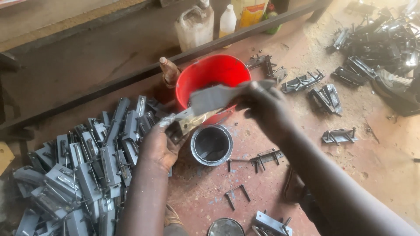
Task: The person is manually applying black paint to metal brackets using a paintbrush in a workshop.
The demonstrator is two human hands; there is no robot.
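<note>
My left hand (159, 146) grips a paintbrush (192, 121) by its handle, the metal band and bristles pointing right over an open can of grey paint (211, 144). My right hand (267, 107) holds a flat grey-painted metal piece (216, 97) by its right end, just above the brush. The piece hangs in front of a red plastic bucket (213, 73). Grey paint smears my left fingers.
A heap of grey-painted metal latch parts (83, 170) lies at the left. Unpainted dark parts (376, 43) lie at the right and several are scattered on the red floor. Plastic jugs (194, 26) and a bottle stand behind a steel bar (131, 78). A can lid (225, 227) lies near the bottom edge.
</note>
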